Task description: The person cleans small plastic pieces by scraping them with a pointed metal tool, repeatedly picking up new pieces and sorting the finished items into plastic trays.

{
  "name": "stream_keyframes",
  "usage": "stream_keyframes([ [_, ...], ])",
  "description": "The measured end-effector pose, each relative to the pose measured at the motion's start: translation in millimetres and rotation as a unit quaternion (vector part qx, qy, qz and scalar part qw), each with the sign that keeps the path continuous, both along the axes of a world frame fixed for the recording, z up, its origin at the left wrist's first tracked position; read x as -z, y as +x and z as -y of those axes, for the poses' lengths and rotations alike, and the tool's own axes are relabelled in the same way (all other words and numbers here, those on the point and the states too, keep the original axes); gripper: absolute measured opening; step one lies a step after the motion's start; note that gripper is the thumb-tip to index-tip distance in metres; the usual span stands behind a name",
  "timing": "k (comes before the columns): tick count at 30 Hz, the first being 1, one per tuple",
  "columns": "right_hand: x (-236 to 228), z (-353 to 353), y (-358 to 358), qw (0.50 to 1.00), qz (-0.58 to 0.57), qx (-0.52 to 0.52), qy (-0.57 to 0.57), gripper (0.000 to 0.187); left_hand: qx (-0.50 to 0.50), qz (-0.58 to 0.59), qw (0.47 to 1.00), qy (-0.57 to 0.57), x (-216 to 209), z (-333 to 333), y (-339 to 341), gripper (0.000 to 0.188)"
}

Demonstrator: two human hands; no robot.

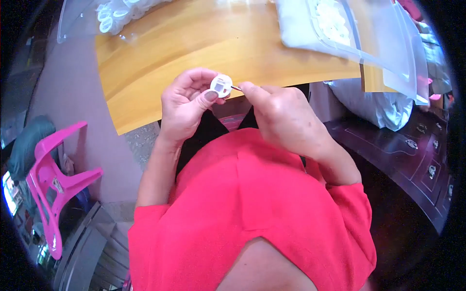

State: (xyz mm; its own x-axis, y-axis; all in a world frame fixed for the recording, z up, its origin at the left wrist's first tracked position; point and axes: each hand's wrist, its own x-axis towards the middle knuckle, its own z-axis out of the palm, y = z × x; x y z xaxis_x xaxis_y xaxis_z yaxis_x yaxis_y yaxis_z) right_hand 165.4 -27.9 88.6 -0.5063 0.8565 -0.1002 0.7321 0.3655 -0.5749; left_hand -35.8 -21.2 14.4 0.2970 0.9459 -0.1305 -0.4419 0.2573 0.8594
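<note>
Between the thumb and fingers of my left hand [187, 99] is a small round white plastic part [221, 84] with cut-out openings in its face. My right hand [284, 111] pinches a thin, dark, pointed tool [236, 88], whose tip reaches the right side of the white part. Most of the tool is hidden inside my right fingers, so its exact kind does not show. Both hands are held close together above the near edge of the wooden table [160, 68].
Clear bags of white round parts [116, 14] lie at the table's far left. A translucent plastic bin [310, 41] with more white pieces [332, 22] stands far right. Below it is a pale stuffed bag [376, 104]. A pink plastic stool [58, 179] is on the floor at left.
</note>
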Motion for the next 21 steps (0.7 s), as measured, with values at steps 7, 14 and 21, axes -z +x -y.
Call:
stream_keyframes([
  [7,5.0,7.1,-2.9,0.999,-0.033,0.003,0.03,0.033,0.005,0.049,0.999,0.017,0.5,0.2,-1.5,0.03],
  [14,5.3,6.4,-1.8,0.999,-0.041,0.007,0.029,0.034,0.008,0.016,0.999,0.03,-0.6,2.1,-2.0,0.035],
  [21,3.6,6.2,-2.0,0.998,-0.043,0.008,0.051,0.035,0.025,0.106,0.994,-0.02,-4.4,1.8,0.9,0.028],
])
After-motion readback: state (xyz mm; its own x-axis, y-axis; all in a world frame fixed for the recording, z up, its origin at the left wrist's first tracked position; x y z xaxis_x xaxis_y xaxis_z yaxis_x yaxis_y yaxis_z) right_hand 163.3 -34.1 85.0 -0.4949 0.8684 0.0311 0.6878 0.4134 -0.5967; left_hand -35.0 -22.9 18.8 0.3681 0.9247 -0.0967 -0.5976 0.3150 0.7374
